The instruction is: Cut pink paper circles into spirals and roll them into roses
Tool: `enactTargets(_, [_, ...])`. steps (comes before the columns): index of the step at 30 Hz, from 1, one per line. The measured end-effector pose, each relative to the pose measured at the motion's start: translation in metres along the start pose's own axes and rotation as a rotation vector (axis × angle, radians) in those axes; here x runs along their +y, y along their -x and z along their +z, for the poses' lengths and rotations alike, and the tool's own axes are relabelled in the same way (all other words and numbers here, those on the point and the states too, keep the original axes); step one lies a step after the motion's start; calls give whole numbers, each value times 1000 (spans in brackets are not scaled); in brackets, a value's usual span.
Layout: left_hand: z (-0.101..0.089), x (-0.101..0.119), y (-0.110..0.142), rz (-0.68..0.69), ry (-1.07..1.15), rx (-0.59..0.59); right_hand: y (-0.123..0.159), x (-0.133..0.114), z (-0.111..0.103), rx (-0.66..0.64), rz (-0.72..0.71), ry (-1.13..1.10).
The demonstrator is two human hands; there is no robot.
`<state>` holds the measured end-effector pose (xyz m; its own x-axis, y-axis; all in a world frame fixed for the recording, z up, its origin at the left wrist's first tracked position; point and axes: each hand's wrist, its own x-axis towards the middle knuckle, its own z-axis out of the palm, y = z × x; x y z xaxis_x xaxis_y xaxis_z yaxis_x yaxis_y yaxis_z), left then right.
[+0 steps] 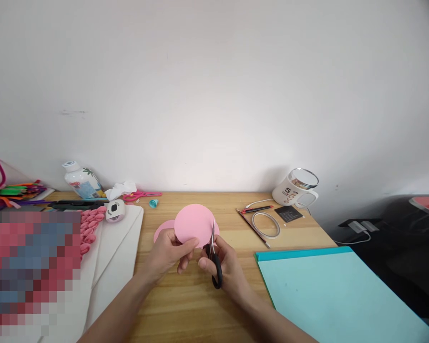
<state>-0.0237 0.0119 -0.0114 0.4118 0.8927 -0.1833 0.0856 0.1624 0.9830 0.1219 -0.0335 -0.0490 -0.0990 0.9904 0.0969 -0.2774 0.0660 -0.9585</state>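
Note:
A round piece of pink paper [194,224] is pinched between the thumb and fingers of my left hand [169,250], raised above the wooden table. My right hand [226,264] is closed around black-handled scissors [217,272], their blades pointing up along the right edge of the pink circle. Whether the blades touch the paper I cannot tell. Behind the held circle, more pink round paper [161,228] lies on the table, mostly hidden by it and by my left hand.
Light blue paper sheets [329,290] lie at the right. Behind them are a white mug [289,190], a ring of clear tape [266,225], a pencil [259,231] and a black card [289,214]. Pink scissors [143,195], a bottle [81,181] and white cloth [117,252] are at the left.

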Motion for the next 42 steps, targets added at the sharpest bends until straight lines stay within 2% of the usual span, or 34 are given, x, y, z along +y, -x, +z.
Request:
enactTargets(6, [-1, -2, 0, 18, 12, 15, 0, 1, 0, 1, -11, 18])
enactTargets(18, [-3, -3, -2, 52, 50, 51, 2, 2, -2, 34, 64, 34])
enactTargets(26, [-2, -1, -1, 2, 144, -9, 3, 2, 1, 43, 68, 47])
enactTargets(31, [-3, -7, -2, -47, 87, 25, 4, 4, 3, 34, 82, 37])
enactTargets(42, [-6, -12, -3, -36, -5, -9, 2, -1, 2, 1, 8, 42])
